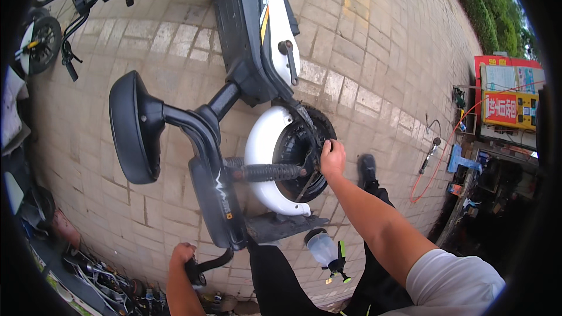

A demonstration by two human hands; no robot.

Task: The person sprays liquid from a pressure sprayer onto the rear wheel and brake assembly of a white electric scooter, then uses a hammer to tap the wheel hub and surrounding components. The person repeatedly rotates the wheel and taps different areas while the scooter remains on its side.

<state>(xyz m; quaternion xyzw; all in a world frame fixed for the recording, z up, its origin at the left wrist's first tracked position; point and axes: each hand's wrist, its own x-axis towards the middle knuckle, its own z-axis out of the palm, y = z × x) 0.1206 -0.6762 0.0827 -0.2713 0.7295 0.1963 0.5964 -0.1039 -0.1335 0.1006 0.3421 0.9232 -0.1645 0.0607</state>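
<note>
An electric bike with a black seat (218, 202) and a black-and-white body (252, 29) takes up the middle of the view. Down at its rear wheel (322, 123), my right hand (333, 158) is closed against the black frame arm by the tyre; what its fingers hold is hidden. A white mudguard (260, 164) curves round this wheel, and a ribbed black shock absorber (272, 172) crosses it. At the lower left my left hand (184, 253) is closed on the end of a curved black bar (216, 261) behind the seat.
A clear spray bottle (324, 250) with a green trigger is beside my legs. To the right, an inflator gun (432, 155) with an orange hose lies on the paving (374, 58). A red-and-yellow stand (509, 96) is beyond. Another bike's wheel (44, 45) shows upper left.
</note>
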